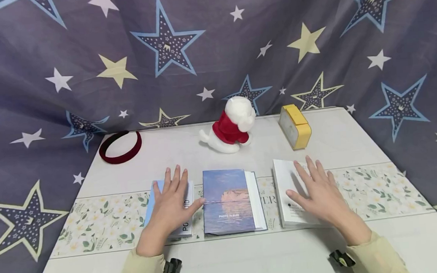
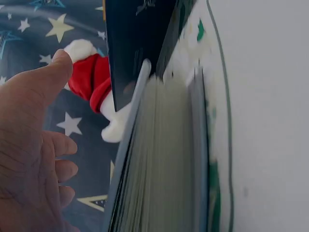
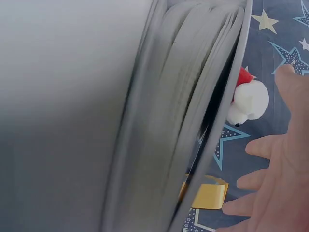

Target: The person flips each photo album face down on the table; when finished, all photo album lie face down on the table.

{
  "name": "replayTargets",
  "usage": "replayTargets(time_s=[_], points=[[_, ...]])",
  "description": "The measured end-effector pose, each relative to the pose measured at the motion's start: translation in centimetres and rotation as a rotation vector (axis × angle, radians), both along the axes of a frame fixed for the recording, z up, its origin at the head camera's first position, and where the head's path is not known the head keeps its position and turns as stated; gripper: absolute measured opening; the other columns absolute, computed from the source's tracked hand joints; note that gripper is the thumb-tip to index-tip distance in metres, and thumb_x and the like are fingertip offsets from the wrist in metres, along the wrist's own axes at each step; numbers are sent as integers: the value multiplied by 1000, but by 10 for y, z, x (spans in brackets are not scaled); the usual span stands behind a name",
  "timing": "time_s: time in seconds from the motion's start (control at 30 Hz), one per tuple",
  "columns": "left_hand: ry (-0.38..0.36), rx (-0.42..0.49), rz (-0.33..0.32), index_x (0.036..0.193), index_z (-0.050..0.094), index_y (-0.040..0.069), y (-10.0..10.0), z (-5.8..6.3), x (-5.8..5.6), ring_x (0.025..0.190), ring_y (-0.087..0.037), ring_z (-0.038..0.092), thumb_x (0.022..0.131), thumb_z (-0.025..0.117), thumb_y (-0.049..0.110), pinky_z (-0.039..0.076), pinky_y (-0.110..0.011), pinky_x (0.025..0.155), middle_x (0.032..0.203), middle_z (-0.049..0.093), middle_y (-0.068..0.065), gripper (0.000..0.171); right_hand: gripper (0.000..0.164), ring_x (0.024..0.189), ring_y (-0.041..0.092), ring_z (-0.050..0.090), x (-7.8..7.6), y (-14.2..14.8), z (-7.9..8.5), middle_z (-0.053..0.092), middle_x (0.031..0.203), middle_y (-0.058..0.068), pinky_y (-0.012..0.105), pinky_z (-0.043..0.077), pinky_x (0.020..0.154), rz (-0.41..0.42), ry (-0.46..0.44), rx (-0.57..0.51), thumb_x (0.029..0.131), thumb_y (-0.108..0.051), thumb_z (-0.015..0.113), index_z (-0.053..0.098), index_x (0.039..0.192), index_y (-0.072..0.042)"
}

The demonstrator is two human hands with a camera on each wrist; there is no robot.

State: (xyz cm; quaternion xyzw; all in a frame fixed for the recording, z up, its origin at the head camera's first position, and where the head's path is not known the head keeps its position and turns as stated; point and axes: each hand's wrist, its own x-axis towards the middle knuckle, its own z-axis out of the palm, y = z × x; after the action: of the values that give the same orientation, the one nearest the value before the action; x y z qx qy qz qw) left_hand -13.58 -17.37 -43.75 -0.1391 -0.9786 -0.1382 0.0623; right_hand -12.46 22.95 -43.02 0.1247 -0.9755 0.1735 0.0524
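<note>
My left hand [image 1: 174, 205] spreads its fingers over a blue and white album [image 1: 151, 200] with partly covered black lettering; the left wrist view shows a gap between the palm and its cover, with the page edges [image 2: 166, 159] facing the camera. Over a thick white book [image 1: 284, 187] on the right, my right hand [image 1: 319, 193] is spread too, apart from the cover in the right wrist view. Between the hands lies a photo album [image 1: 226, 191] with a sea-and-cliff picture; the left thumb tip overlaps its left edge in the head view.
Behind the books sits a white plush toy [image 1: 228, 129] in red clothing. A dark red headband [image 1: 120, 159] lies at the back left, and a yellow box-shaped object [image 1: 303, 135] stands at the back right. A star-patterned curtain [image 1: 185, 92] hangs along the table's far edge.
</note>
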Motion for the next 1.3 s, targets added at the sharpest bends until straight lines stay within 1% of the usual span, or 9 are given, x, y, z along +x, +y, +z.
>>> replayTargets(time_s=[0.13,0.3,0.43,0.57,0.63,0.8,0.93,1.13,1.3], points=[[-9,5,-27,157,19,9,10,0,-1,148,-31,-8,86,52,71,-2,-69,109,163,7,-11,100,84,142,52,7,4,6,-1,10,159,27,73,7,106,0,-7,-6,93,-56,55,25,155,-9],[-16,-8,-61,157,19,10,23,0,-7,148,-33,-6,86,51,71,-1,-69,110,163,5,-10,99,82,140,55,12,10,11,-2,13,157,30,74,12,105,-5,-10,-13,93,-54,56,28,154,-7],[-10,-6,-92,156,22,10,37,0,-11,148,-33,-6,86,54,68,0,-68,110,163,7,-12,96,81,138,58,15,14,14,-1,14,156,32,74,15,104,-12,-18,-10,93,-53,56,29,153,-5],[-40,-13,-135,156,22,10,54,2,-13,147,-33,-10,87,55,66,-1,-66,111,162,7,-15,95,80,136,59,18,18,17,-1,16,154,34,73,19,103,-25,-44,-24,93,-52,57,31,152,-4],[-52,-16,-165,156,22,10,64,3,-14,147,-35,-10,87,54,65,0,-65,112,162,7,-16,94,79,135,60,20,20,18,-1,16,154,35,73,20,103,-31,-58,-39,94,-50,57,30,152,-4],[-51,-25,-250,155,23,8,86,1,-14,148,-35,0,88,53,66,8,-64,113,162,7,-16,94,80,134,59,23,26,22,-2,13,154,35,72,24,101,-76,-115,-80,95,-51,55,27,153,-4],[-79,-21,-298,155,24,7,101,0,-14,148,-36,3,88,51,67,13,-62,113,162,7,-18,94,81,133,60,24,30,23,-3,15,153,37,73,25,100,-129,-148,-89,95,-52,53,29,152,0],[-104,-67,-359,155,23,7,124,1,-16,148,-37,3,89,46,70,11,-53,117,161,10,-21,94,78,130,62,27,35,24,-6,17,151,38,74,27,97,-171,-181,-96,97,-51,49,31,150,3],[-122,-85,-408,156,21,9,145,1,-15,148,-36,1,91,45,69,10,-52,117,161,8,-20,92,77,131,62,26,36,27,-8,16,151,38,75,26,97,-186,-207,-120,98,-53,46,30,150,2]])
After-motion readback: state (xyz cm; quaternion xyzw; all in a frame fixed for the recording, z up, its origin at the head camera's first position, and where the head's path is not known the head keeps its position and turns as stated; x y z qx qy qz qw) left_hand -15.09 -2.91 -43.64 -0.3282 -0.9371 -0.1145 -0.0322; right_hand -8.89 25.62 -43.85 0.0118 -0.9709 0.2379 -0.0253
